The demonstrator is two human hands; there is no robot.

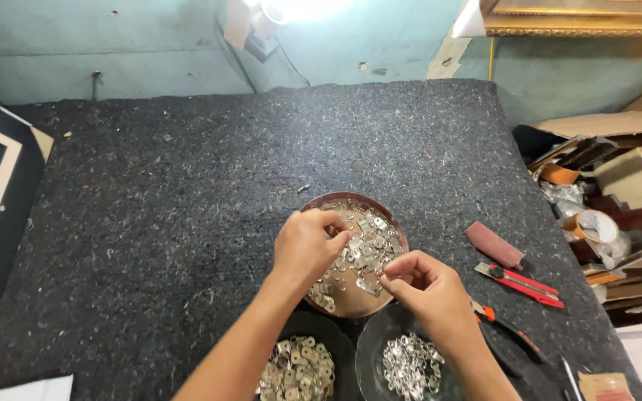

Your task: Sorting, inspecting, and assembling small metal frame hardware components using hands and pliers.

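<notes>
Picking among small metal hanger plates [365, 249] heaped in the round brown dish [395, 226], left hand [307, 241] and right hand [425, 286] each pinched one; light, stiff, slippery, probably best gripped by edges.

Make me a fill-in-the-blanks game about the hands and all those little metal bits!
1. Both hands reach into the round brown bowl of small ____ pieces.
2. The red-handled cutter lies on the ____ side of that bowl.
3. The left hand and right hand work over a dark grey ____ mat.
4. Nearer the person stand ____ dark bowls of sorted bits.

Missing words: metal; right; felt; two
</notes>
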